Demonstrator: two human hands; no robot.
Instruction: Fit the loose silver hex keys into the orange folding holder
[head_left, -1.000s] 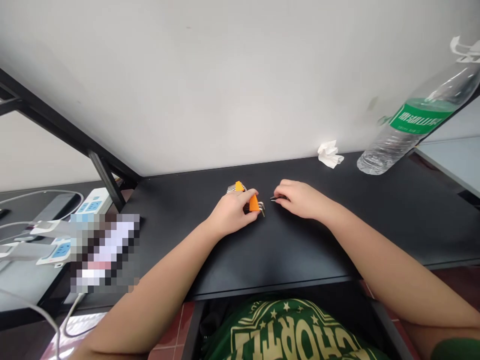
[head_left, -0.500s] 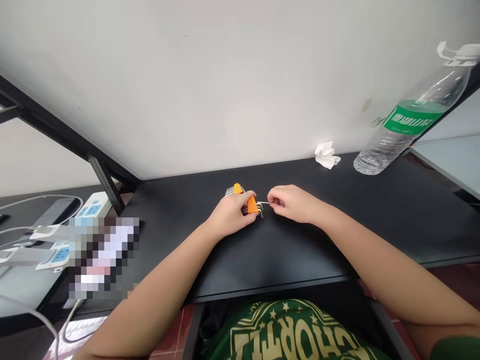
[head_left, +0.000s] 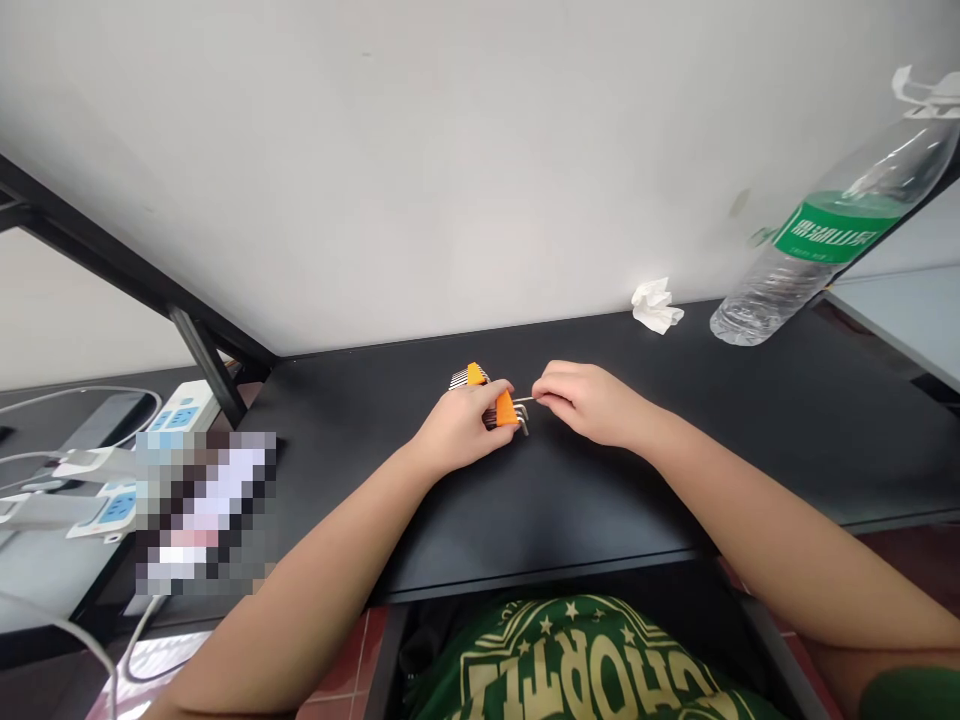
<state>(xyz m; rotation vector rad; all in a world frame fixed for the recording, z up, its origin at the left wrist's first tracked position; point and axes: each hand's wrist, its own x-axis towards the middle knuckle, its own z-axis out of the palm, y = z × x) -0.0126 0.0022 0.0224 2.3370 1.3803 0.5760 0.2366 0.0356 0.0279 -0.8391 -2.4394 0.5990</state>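
My left hand (head_left: pixel 466 425) is closed around an orange hex key holder (head_left: pixel 507 408) above the middle of the black desk. Several metal hex keys stick out of the holder, their bent ends showing at its right side. Between finger and thumb, my right hand (head_left: pixel 581 398) pinches a thin hex key (head_left: pixel 527 400). That key's left end reaches the holder; whether it sits in a slot I cannot make out. The fingers of my left hand cover part of the holder.
Against the wall, a crumpled white tissue (head_left: pixel 657 306) lies on the black desk (head_left: pixel 555 510). A large clear bottle (head_left: pixel 806 255) with a green label stands at the back right. To the left are a power strip (head_left: pixel 120 507), cables and a pixelated phone-like object (head_left: pixel 214 505).
My right hand has shifted slightly left and up, closer to the holder, so less of the thin key shows between them. My left hand holds nearly the same place.
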